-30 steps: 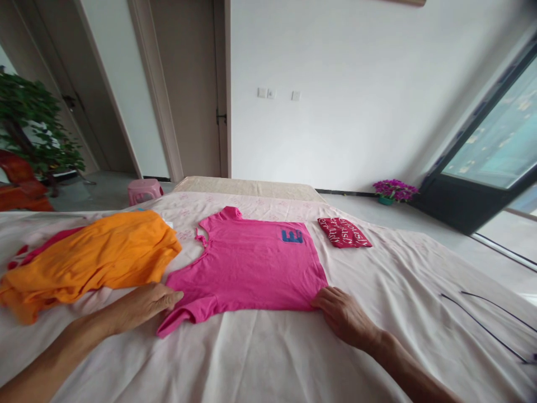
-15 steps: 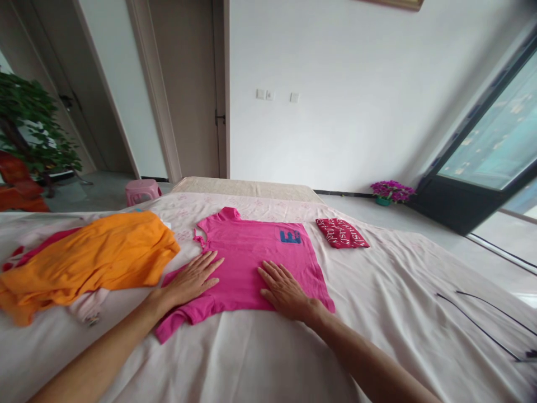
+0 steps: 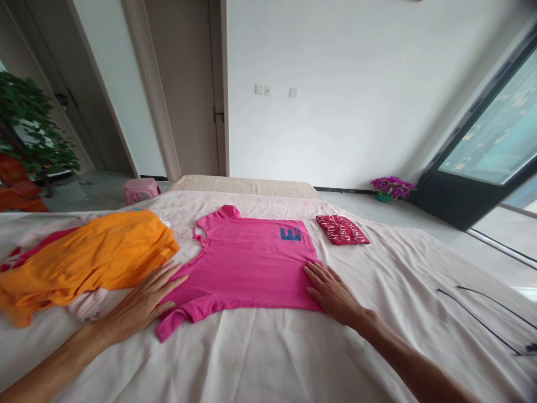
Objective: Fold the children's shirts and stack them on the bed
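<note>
Shirt, long axis crosswise, neckline pointing left

And here's the pink T-shirt, spread flat and lying sideways on the pale sheet — neckline to the left, hem to the right! A big blue E print sits near the hem, over on the far side. The far sleeve looks bunched, the near sleeve angles out lower left — and faint creases run across the body.

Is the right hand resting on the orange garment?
No, the right hand rests on the pink shirt, at its hem end.
</note>
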### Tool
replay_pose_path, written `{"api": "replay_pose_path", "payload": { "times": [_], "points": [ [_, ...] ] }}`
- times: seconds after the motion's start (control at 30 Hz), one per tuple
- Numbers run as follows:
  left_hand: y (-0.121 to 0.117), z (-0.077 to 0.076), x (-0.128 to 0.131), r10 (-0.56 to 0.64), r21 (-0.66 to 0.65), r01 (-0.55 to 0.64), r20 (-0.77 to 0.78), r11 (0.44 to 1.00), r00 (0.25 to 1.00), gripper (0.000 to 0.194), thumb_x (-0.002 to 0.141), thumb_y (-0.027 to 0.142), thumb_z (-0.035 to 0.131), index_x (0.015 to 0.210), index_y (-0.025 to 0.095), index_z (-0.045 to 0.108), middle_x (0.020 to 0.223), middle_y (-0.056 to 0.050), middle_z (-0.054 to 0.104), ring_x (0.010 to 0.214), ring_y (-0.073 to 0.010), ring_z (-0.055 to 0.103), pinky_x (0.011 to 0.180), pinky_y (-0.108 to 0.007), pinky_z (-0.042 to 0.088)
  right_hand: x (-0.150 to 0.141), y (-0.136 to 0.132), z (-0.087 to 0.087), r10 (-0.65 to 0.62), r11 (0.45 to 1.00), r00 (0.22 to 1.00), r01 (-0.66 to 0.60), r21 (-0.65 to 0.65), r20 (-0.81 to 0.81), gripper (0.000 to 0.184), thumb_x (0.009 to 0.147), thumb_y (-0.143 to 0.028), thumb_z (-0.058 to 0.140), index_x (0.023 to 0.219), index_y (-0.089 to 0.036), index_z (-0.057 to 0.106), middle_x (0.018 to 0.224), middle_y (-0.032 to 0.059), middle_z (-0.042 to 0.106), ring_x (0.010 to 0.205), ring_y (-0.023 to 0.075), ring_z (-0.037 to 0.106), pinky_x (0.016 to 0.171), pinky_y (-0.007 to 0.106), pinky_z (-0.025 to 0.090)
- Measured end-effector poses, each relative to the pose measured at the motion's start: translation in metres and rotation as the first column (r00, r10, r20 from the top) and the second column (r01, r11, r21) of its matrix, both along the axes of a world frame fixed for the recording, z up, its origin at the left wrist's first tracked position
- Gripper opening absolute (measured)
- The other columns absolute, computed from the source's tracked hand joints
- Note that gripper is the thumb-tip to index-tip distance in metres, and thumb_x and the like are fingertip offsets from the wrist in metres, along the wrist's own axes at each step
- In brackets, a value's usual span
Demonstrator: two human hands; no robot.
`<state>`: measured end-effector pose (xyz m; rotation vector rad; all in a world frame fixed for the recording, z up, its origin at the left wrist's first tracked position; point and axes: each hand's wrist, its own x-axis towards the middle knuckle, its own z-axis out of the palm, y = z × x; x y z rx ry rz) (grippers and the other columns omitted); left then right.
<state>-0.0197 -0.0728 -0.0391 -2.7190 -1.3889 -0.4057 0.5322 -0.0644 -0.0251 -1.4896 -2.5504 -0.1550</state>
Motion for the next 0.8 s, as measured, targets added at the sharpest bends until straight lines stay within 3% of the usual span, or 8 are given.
{"api": "replay_pose_path", "payload": {
  "times": [0.13,0.23,0.4,0.47,0.53,0.63,0.73,0.8],
  "points": [
    [-0.028,0.016,0.000,-0.036,-0.062,0.040,0.079,0.997,0.996,0.045,0.087,0.048,0.062,0.129,0.033,0.061,0.140,-0.002,0.057,0.131,-0.0229,0.049,0.112,-0.036,0.038,-0.016,-0.021,0.026,0.057,0.995,0.993,-0.065,-0.071,-0.104,0.034,0.100,-0.038,0.045,0.126,-0.023,0.061,0.124,0.0096,0.065,0.114,0.0234,0.058,0.097,0.040,0.045],
    [-0.043,0.018,0.005,-0.067,-0.087,0.075,0.084,0.993,0.994,0.041,0.083,0.045,0.067,0.122,0.030,0.063,0.128,-0.004,0.063,0.124,-0.0230,0.053,0.109,-0.035,0.041,-0.033,-0.035,0.039,0.157,0.978,0.982,-0.169,-0.123,-0.106,0.020,0.097,-0.031,0.051,0.105,-0.022,0.066,0.103,0.0074,0.067,0.094,0.0209,0.059,0.083,0.034,0.045],
    [-0.045,0.008,0.008,-0.025,-0.059,0.036,0.172,0.998,0.985,0.025,0.083,0.026,0.062,0.108,0.027,0.066,0.120,-0.004,0.068,0.120,-0.0221,0.058,0.109,-0.034,0.042,-0.041,-0.040,0.036,0.182,0.978,0.983,-0.182,-0.106,-0.008,0.016,0.092,-0.015,0.048,0.094,-0.020,0.063,0.092,0.0062,0.063,0.083,0.0199,0.053,0.075,0.034,0.039],
    [-0.039,0.011,0.010,0.043,-0.100,-0.016,0.270,0.995,0.962,0.021,0.083,0.024,0.060,0.104,0.026,0.065,0.116,-0.003,0.070,0.115,-0.0209,0.062,0.104,-0.031,0.046,-0.040,-0.039,0.031,0.160,0.983,0.987,-0.158,-0.096,0.015,0.018,0.091,-0.011,0.047,0.093,-0.020,0.063,0.091,0.0058,0.062,0.081,0.0194,0.051,0.073,0.033,0.037],
    [-0.029,0.023,0.015,0.142,-0.159,-0.085,0.390,0.984,0.910,0.020,0.086,0.027,0.057,0.104,0.025,0.064,0.111,-0.003,0.071,0.108,-0.0202,0.065,0.095,-0.027,0.050,-0.040,-0.037,0.028,0.134,0.987,0.991,-0.131,-0.097,0.019,0.020,0.090,-0.007,0.047,0.092,-0.020,0.062,0.091,0.0055,0.061,0.081,0.0188,0.051,0.073,0.032,0.036],
    [0.000,0.052,0.034,0.242,-0.246,-0.124,0.536,0.961,0.808,0.022,0.088,0.035,0.052,0.104,0.022,0.061,0.103,-0.003,0.071,0.094,-0.0193,0.069,0.083,-0.026,0.054,-0.041,-0.033,0.028,0.093,0.988,0.996,-0.093,-0.121,-0.006,0.024,0.086,-0.003,0.045,0.090,-0.020,0.062,0.091,0.0048,0.061,0.082,0.0180,0.051,0.073,0.031,0.035],
    [0.048,0.079,0.063,0.275,-0.258,-0.144,0.601,0.955,0.751,0.028,0.089,0.038,0.050,0.109,0.021,0.059,0.101,-0.004,0.070,0.091,-0.0188,0.068,0.082,-0.027,0.052,-0.044,-0.024,0.031,0.029,0.985,0.998,-0.037,-0.167,-0.052,0.027,0.078,-0.001,0.045,0.086,-0.020,0.061,0.089,0.0035,0.062,0.083,0.0169,0.053,0.072,0.028,0.034],
    [0.085,0.086,0.081,0.268,-0.236,-0.147,0.645,0.961,0.716,0.033,0.088,0.041,0.050,0.113,0.020,0.058,0.101,-0.005,0.071,0.093,-0.0199,0.067,0.086,-0.030,0.050,-0.045,-0.016,0.034,-0.042,0.980,0.996,0.026,-0.196,-0.077,0.028,0.075,-0.001,0.045,0.086,-0.020,0.061,0.089,0.0029,0.063,0.083,0.0161,0.055,0.070,0.027,0.034]
  ]
}}
